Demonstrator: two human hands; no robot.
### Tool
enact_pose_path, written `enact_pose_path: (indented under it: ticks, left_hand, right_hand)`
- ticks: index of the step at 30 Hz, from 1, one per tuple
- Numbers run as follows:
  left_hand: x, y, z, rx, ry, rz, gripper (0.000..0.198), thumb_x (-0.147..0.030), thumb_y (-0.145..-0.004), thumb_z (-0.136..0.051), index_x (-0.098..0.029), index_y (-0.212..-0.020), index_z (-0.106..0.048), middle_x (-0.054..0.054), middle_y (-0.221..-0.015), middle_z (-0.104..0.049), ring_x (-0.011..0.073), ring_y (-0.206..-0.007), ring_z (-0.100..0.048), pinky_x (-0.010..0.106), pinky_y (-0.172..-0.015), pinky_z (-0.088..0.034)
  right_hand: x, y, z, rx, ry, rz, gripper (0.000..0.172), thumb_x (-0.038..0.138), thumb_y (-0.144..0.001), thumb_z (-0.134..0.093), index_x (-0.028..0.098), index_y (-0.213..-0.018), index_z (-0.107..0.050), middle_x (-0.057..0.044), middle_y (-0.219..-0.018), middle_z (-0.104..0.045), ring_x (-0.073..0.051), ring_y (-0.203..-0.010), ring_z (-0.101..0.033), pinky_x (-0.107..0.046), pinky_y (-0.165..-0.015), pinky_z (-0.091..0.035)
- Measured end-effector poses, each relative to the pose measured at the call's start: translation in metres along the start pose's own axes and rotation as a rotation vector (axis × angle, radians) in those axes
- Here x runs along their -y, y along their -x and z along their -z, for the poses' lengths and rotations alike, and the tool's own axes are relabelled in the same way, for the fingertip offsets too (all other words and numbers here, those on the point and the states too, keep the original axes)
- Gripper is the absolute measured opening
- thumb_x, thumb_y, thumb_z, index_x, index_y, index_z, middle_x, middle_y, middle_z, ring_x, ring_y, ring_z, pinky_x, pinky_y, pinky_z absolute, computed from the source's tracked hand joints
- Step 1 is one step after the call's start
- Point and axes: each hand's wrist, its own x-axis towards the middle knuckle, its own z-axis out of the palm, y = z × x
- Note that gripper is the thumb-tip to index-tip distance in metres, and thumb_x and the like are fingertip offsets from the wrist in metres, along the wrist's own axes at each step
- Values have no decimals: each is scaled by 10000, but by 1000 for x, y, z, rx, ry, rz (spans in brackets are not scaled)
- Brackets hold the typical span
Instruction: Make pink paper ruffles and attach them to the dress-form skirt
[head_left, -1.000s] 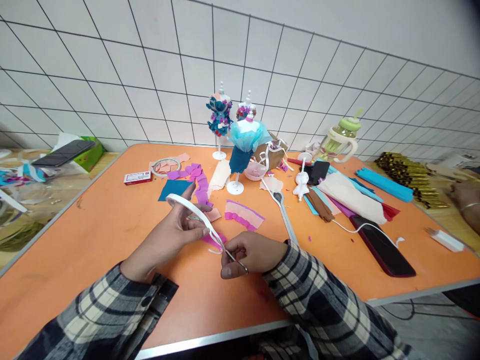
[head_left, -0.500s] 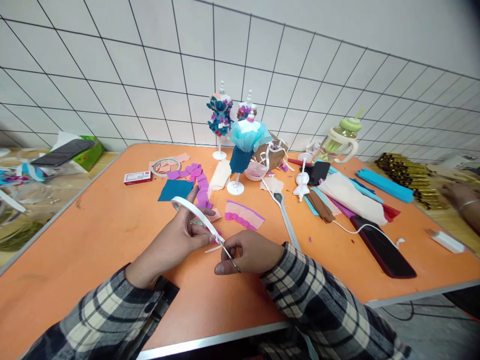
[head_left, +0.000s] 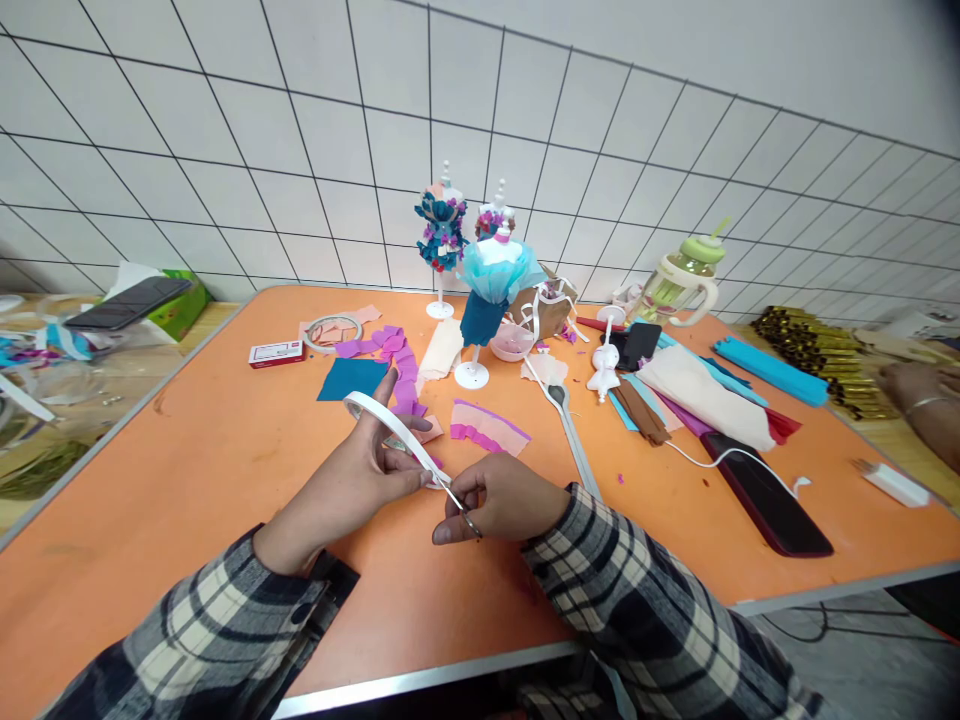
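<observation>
My left hand (head_left: pixel 367 465) is closed on a white tape roll (head_left: pixel 390 417), with the thumb raised along its side. Slim metal scissors (head_left: pixel 459 503) are in my right hand (head_left: pixel 499 497), their tips against the tape at the left fingertips. Just beyond the hands lies a peach paper strip with a magenta edge (head_left: pixel 489 430). Farther back stands a small dress form (head_left: pixel 480 318) in a teal skirt and light-blue ruffle. Purple paper pieces (head_left: pixel 405 370) and a teal paper square (head_left: pixel 351 380) lie beyond the left hand.
Two more decorated dress forms (head_left: pixel 441 240) stand by the tiled wall. A small red-and-white box (head_left: pixel 276 354) lies left. On the right are a bottle (head_left: pixel 682 280), folded crepe paper (head_left: pixel 705 395), a dark phone (head_left: pixel 765 495) and a white charger (head_left: pixel 896 485). Another person's hand (head_left: pixel 922 395) shows at far right.
My right hand and the scissors have shifted slightly upward at the tape. The thin white strip below my left fingertips no longer shows. The other person's hand at far right has moved.
</observation>
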Motion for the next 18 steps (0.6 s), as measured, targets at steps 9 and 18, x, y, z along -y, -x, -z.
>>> enact_pose_path:
  ticks: [9, 18]
  left_hand:
    - [1, 1, 0, 25, 15, -7, 1258, -250, -697, -828, -367, -1634, 4, 86, -1246, -657, 161, -729, -695, 384, -739, -575]
    - [-1, 1, -2, 33, 8, 24, 1304, -258, -687, -824, -368, -1632, 68, 117, -1322, -611, 141, -735, -672, 361, -743, -555]
  right_hand:
    - [-3, -1, -1, 2, -54, 16, 410, 547, -691, -858, 183, -695, -670, 52, -618, -516, -118, -661, -458, -256, -619, -337]
    - [-3, 1, -2, 7, -66, 27, 376, 519, -688, -862, 185, -740, -698, 54, -634, -532, -114, -651, -462, -255, -608, -328]
